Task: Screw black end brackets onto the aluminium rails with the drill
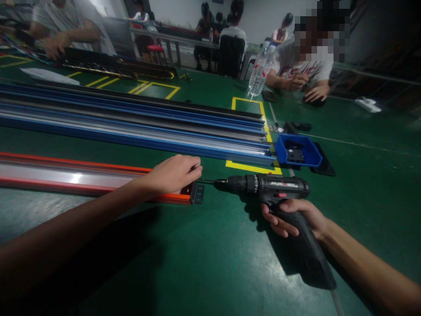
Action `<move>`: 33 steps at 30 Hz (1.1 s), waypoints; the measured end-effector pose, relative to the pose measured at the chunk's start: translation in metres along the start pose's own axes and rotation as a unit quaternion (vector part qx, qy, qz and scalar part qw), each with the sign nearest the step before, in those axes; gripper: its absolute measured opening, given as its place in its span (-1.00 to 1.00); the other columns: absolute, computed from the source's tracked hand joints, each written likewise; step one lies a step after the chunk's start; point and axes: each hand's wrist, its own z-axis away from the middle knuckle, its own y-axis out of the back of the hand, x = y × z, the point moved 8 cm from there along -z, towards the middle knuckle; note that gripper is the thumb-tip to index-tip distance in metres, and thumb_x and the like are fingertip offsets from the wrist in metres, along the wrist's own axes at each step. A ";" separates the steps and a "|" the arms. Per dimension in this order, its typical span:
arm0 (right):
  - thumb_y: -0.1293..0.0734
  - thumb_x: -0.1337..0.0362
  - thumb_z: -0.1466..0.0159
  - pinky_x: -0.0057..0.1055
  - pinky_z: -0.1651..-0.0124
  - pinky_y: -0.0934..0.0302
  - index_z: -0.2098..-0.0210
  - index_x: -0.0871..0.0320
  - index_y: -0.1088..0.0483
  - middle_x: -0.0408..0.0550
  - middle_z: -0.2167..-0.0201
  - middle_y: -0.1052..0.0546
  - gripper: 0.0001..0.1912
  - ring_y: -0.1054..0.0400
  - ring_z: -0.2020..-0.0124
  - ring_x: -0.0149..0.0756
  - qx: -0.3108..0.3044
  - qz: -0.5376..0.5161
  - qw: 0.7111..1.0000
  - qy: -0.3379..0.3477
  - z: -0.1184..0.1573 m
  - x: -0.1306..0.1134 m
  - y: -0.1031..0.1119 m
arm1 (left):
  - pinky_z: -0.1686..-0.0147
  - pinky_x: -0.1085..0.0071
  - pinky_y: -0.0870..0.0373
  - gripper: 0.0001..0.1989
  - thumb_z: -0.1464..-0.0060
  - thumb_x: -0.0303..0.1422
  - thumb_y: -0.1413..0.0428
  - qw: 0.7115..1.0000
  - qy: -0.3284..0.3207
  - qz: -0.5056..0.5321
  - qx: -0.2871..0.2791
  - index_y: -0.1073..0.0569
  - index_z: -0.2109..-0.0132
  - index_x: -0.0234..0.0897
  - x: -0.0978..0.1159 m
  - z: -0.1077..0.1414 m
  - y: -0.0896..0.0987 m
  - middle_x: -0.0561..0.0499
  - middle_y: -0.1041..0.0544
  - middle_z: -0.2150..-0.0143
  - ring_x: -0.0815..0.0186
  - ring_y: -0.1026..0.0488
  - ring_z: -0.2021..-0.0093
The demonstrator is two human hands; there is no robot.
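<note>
My right hand is wrapped round the grip of a black power drill, which lies level and points left. Its long bit reaches to the end of an orange metal channel. A black slotted end plate sits at that end. My left hand rests over the channel's end with fingers curled by the bit's tip; whatever they pinch is hidden.
Several blue and black channels lie beyond the orange one. A blue bin holding black plates stands at their right end. Further back are water bottles, a seated person and another person at upper left.
</note>
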 end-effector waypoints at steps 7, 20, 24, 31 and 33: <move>-0.32 0.27 -0.30 -0.49 0.38 -0.40 0.08 0.39 -0.54 0.05 0.35 -0.55 -0.68 -0.29 0.66 -0.54 0.006 0.010 1.000 0.003 0.001 -0.001 -0.001 | 0.41 0.37 0.00 -0.64 -0.34 -0.16 0.09 1.000 -0.002 0.005 -0.003 -0.31 0.39 -0.22 0.000 0.000 0.000 0.06 -0.42 0.44 0.34 -0.27 0.45; -0.31 0.27 -0.32 -0.50 0.39 -0.39 0.11 0.40 -0.52 0.03 0.36 -0.55 -0.70 -0.30 0.67 -0.57 0.013 0.010 1.000 -0.005 0.000 -0.001 -0.001 | 0.42 0.37 0.02 -0.64 -0.34 -0.17 0.09 1.000 -0.011 0.000 0.000 -0.33 0.39 -0.23 0.002 0.001 0.002 0.05 -0.43 0.43 0.34 -0.28 0.44; -0.31 0.27 -0.31 -0.50 0.39 -0.39 0.12 0.40 -0.52 0.02 0.38 -0.55 -0.70 -0.31 0.66 -0.56 0.018 0.014 1.000 -0.005 0.000 -0.001 -0.001 | 0.43 0.37 0.02 -0.64 -0.34 -0.17 0.10 1.000 -0.008 -0.002 0.002 -0.34 0.38 -0.23 0.001 0.001 0.001 0.04 -0.43 0.44 0.34 -0.28 0.45; -0.33 0.26 -0.30 -0.51 0.41 -0.38 0.14 0.38 -0.52 -0.02 0.41 -0.54 -0.72 -0.29 0.67 -0.56 0.022 0.024 0.999 -0.005 0.000 -0.001 -0.002 | 0.43 0.36 0.01 -0.63 -0.34 -0.17 0.10 1.000 -0.012 0.002 0.008 -0.34 0.39 -0.24 -0.001 -0.001 -0.001 0.03 -0.44 0.44 0.34 -0.28 0.45; -0.33 0.26 -0.30 -0.51 0.42 -0.38 0.15 0.38 -0.52 -0.03 0.41 -0.54 -0.73 -0.29 0.67 -0.56 0.024 0.023 0.999 -0.005 0.001 -0.001 -0.003 | 0.43 0.36 0.01 -0.63 -0.34 -0.16 0.10 1.000 -0.014 0.004 0.008 -0.34 0.39 -0.23 -0.002 -0.001 -0.001 0.04 -0.44 0.44 0.34 -0.29 0.44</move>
